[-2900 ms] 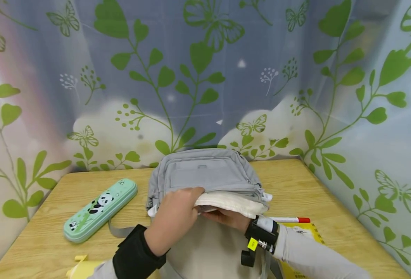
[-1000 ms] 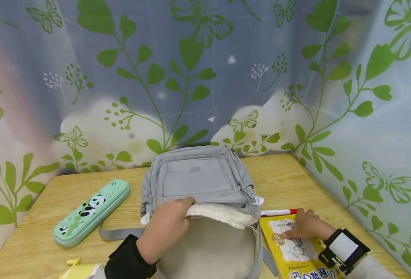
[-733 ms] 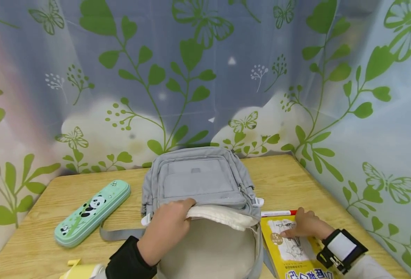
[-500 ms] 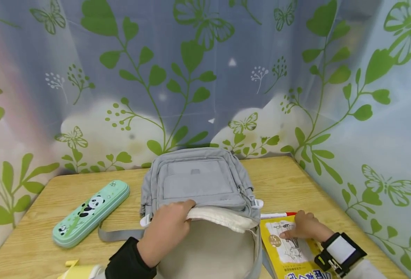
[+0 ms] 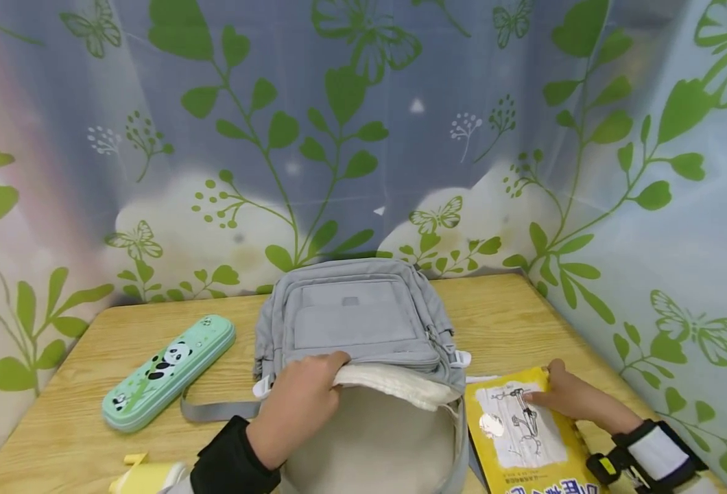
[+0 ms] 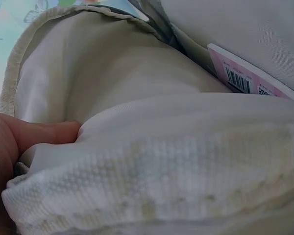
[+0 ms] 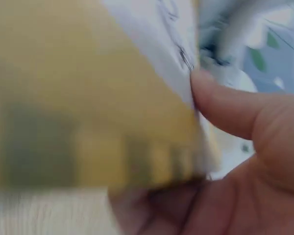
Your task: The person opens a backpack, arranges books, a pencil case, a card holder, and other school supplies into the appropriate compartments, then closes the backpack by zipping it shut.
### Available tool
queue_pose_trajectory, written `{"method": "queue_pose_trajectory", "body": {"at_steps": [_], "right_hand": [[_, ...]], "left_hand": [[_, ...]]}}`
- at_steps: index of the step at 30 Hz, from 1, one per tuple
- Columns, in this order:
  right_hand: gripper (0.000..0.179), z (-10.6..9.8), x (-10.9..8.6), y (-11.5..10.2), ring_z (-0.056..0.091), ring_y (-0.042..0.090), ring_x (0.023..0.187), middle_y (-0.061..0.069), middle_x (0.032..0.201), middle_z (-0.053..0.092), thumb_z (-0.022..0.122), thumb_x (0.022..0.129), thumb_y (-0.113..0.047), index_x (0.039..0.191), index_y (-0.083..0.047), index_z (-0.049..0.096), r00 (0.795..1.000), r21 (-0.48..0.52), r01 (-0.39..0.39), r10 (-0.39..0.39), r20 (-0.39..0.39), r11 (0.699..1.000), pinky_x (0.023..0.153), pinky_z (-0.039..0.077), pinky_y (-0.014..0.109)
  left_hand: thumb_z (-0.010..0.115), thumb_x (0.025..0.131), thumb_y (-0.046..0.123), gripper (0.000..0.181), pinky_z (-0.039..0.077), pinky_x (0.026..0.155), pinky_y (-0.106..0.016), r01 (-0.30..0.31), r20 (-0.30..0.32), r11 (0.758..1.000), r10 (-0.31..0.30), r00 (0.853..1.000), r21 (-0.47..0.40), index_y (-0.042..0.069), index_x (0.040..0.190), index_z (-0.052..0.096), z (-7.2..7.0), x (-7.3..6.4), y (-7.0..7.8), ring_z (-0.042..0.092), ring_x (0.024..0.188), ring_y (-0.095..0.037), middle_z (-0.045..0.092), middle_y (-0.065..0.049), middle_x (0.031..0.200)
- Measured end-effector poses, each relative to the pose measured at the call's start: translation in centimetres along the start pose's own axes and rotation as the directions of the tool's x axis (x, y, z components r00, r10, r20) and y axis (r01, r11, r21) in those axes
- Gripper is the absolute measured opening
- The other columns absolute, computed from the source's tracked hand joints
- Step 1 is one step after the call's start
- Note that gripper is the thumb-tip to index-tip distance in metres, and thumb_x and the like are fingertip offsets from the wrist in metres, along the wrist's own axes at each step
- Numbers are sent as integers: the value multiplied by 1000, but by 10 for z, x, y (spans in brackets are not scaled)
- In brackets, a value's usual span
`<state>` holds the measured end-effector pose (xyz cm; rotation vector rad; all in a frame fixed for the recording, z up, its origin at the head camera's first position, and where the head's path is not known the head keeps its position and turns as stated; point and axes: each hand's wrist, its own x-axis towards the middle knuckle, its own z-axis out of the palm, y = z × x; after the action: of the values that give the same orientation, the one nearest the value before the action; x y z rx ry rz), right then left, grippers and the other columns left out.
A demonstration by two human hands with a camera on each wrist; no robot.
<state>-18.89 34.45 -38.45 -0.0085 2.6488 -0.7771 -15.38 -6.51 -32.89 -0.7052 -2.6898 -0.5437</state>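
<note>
I see left hand (image 5: pixel 300 403) pinching cream fabric rim (image 5: pixel 400 385) of open grey fabric backpack (image 5: pixel 357 315); right hand (image 5: pixel 576 398) grips yellow rectangular paper book (image 5: pixel 533 442) just beside it. Lifting seems underway; next move calls for firm grip, steady rim.

matt cloth backpack (image 5: pixel 363 322) – glossy paper book (image 5: pixel 527 439) – smooth wood table (image 5: pixel 487 305)
</note>
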Motion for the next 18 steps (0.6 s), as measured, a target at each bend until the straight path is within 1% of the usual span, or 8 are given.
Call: {"method": "queue_pose_trajectory", "body": {"at_steps": [2,4,6,8,10,13,16,18], "right_hand": [[66,-8,-10,1,45,22,65,25,82,47,57,93,-35,116,15,21,998,79,57,-56,-19,995,58,38,29],[48,-16,-20,1,34,13,55,6,70,34,53,96,-27,109,6,22,993,145,107,-99,-57,984,52,34,26],[44,-25,-30,-2,32,11,54,3,70,32,49,98,-27,111,4,20,986,160,135,-116,-118,978,51,33,25],[45,-35,-38,-8,42,9,56,6,74,44,44,100,-27,117,4,17,966,160,183,-148,-210,970,52,40,26],[46,-45,-47,-15,52,9,61,11,83,54,42,101,-27,124,3,15,928,150,230,-170,-332,962,54,45,27],[38,-59,-58,-23,61,4,68,1,89,63,42,100,-25,126,-7,19,832,142,328,-214,-512,934,56,51,26],[30,-68,-69,-28,61,2,68,-12,86,63,43,99,-18,123,-19,24,742,274,501,-245,-624,821,55,49,21],[30,-70,-76,-33,62,3,72,-14,92,64,42,99,-14,123,-22,26,710,392,626,-285,-644,674,56,49,19]], "left_hand": [[62,75,-3,17,37,51,-25,3,7,1000,-3,1000,-10,10,85,63,-1,1,1,47,55,-8,66,-1,73],[62,75,-3,16,37,51,-24,7,12,1000,-7,1000,-11,10,84,63,-1,2,1,47,55,-8,66,-1,73],[62,76,-3,16,37,52,-24,6,20,1000,-6,1000,-19,10,85,64,-1,3,0,47,55,-7,66,-1,74],[62,77,-3,17,38,53,-24,14,26,1000,-14,1000,-28,10,88,65,-2,3,-1,47,56,-7,67,-1,76],[62,78,-2,18,39,53,-23,16,22,999,-15,1000,-33,10,91,66,-3,4,-3,49,58,-7,68,-2,79],[62,81,-1,17,39,53,-22,20,20,999,-19,1000,-50,10,93,66,-3,5,-5,49,58,-6,68,-2,80],[62,83,1,16,38,52,-21,21,33,997,-19,999,-73,9,97,67,-3,7,-8,48,56,-4,69,-3,82],[63,84,3,16,37,51,-20,20,43,995,-16,999,-99,10,97,67,-4,8,-11,46,55,-4,69,-3,83]]}}
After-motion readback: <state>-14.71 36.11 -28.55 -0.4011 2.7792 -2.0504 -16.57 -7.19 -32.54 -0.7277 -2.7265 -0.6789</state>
